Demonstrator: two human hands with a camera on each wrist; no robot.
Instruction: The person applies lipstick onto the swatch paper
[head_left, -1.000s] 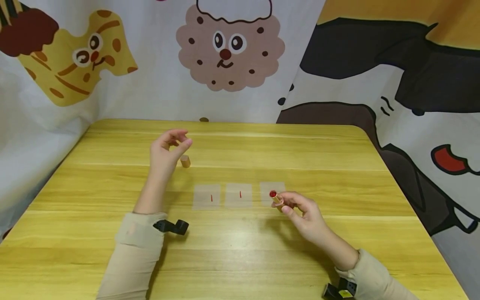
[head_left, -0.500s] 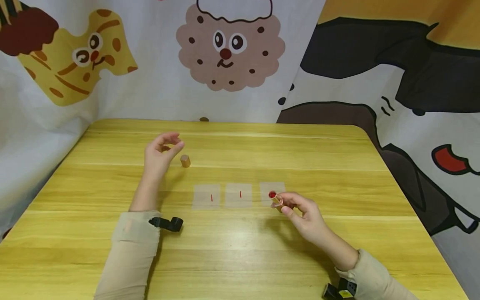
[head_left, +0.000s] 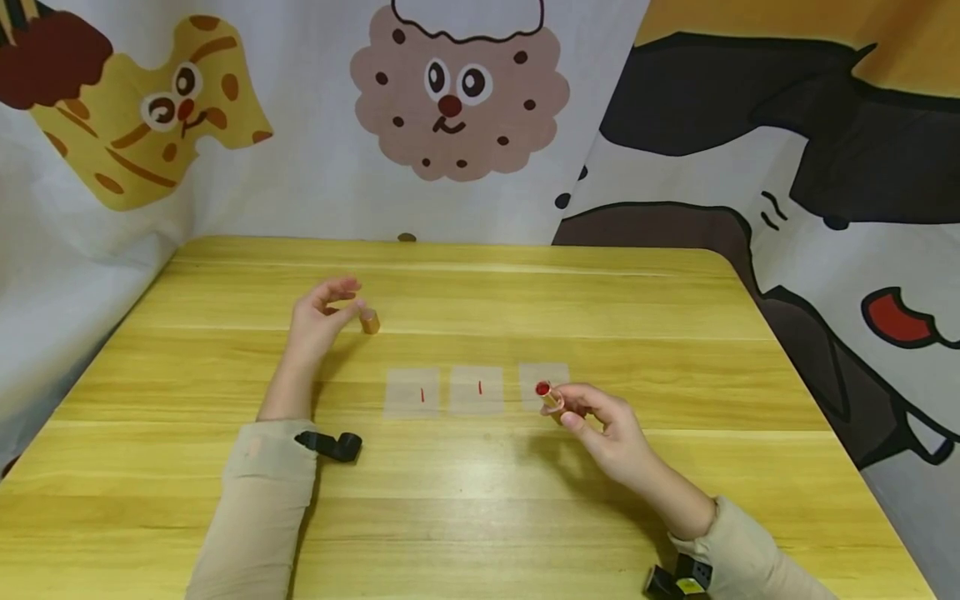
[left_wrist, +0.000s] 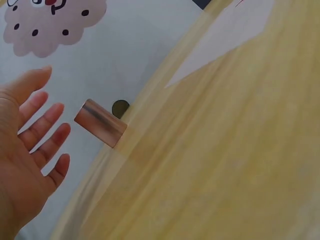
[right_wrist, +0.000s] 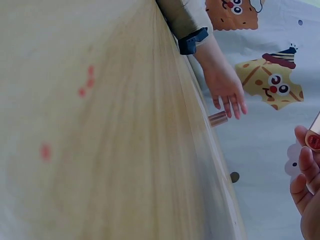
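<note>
Between the thumb and fingers of my right hand (head_left: 617, 435) is an uncapped lipstick (head_left: 553, 402), its red tip up and tilted toward the back left. In the right wrist view the base end of the lipstick (right_wrist: 314, 141) shows a red label. A copper-coloured lipstick cap (head_left: 370, 322) stands upright on the table at the back left. Beside the cap is my left hand (head_left: 317, 319), holding nothing. The left wrist view shows this hand (left_wrist: 27, 160) with loosely spread fingers and a gap to the cap (left_wrist: 101, 123).
Three pale square sheets lie in a row mid-table. The left sheet (head_left: 402, 400) and middle sheet (head_left: 466, 402) each bear a short red stroke. The right sheet (head_left: 538, 372) is partly behind the lipstick. A cartoon-print curtain (head_left: 300, 192) hangs behind the wooden table (head_left: 465, 517).
My left hand has drawn back left from above the cap, then come slightly lower beside it. The cap stays in place. My right hand holds the lipstick almost still.
</note>
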